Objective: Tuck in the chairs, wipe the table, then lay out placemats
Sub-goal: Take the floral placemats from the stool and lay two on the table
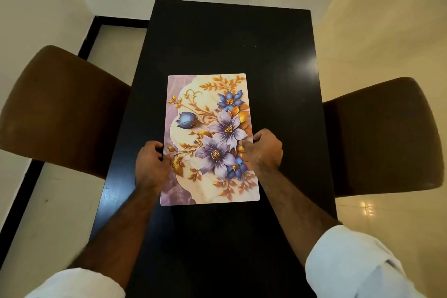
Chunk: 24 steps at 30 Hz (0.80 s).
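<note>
Placemat [210, 138]: rectangular, printed with purple and blue flowers and gold leaves on a cream and mauve ground. It sits over the middle of the black worktop [229, 38], long side running away from you and short edges near and far. Bare dark surface shows on all four sides of it. Whether it lies fully flat or is raised slightly off the surface cannot be told from this view. Your left hand [151, 164] grips the left long edge, just nearer to you than its midpoint, with the thumb on the printed face and the fingers curled round the edge. Your right hand [263, 150] grips the right long edge roughly opposite, thumb lying on the print beside the lower flowers, fingers curled down over the rim. Both forearms are bare, and the white sleeves, left [79, 283] and right [355, 266], are pushed up towards the elbows. The left chair [60, 109], with a brown back, stands against the left long side of the worktop, its back meeting the edge. The right chair [382, 138], also brown, stands likewise against the right side. The pale tiled floor [377, 225] shows on either side, with a black strip [21, 201] running along it at left.
</note>
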Tool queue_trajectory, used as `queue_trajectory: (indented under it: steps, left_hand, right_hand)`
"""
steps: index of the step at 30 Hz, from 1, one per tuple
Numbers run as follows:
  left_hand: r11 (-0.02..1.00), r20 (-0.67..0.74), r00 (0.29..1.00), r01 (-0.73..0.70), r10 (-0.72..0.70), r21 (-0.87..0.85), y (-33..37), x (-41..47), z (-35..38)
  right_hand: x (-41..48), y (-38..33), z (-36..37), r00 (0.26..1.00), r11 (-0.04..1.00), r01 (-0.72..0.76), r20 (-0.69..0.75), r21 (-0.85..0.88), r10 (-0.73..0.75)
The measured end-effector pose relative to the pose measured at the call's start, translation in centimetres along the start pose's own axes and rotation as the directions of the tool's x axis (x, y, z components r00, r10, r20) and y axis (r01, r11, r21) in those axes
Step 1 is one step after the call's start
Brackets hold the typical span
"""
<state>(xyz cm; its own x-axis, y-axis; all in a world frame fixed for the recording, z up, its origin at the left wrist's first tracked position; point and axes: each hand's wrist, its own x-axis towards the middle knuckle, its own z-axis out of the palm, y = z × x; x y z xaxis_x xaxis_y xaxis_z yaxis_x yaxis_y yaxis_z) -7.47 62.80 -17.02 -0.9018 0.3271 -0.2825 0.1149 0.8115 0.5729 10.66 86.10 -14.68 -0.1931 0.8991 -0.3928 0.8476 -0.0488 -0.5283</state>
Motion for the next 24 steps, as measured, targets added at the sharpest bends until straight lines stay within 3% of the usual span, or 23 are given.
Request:
queue_trajectory:
  steps: [10, 14, 21, 24]
  left_hand:
    - [0.998, 0.045, 0.998, -0.043, 0.041, 0.048, 0.2, 0.2, -0.3]
    - [0.997, 0.047, 0.997, -0.057, 0.055, 0.049, 0.2, 0.1, -0.4]
    - [0.999, 0.029, 0.999, -0.045, 0.045, -0.002, 0.2, -0.3, -0.8]
    - [0.995, 0.034, 0.999, -0.001, 0.004, -0.104, 0.6, -0.7, -1.0]
  right_hand:
    - [-2.7, 0.0, 1.1, 0.987, 0.968, 0.08, -0.12, -0.237, -0.111]
    - [-3.1, 0.4, 0.9, 0.971, 0.979, 0.183, -0.137, -0.094, -0.194]
    - [-2.7, 0.9, 0.2, 0.973, 0.973, 0.228, 0.018, 0.031, -0.228]
    - [-2.8, 1.6, 0.6, 0.966, 0.963, 0.243, 0.06, 0.12, -0.251]
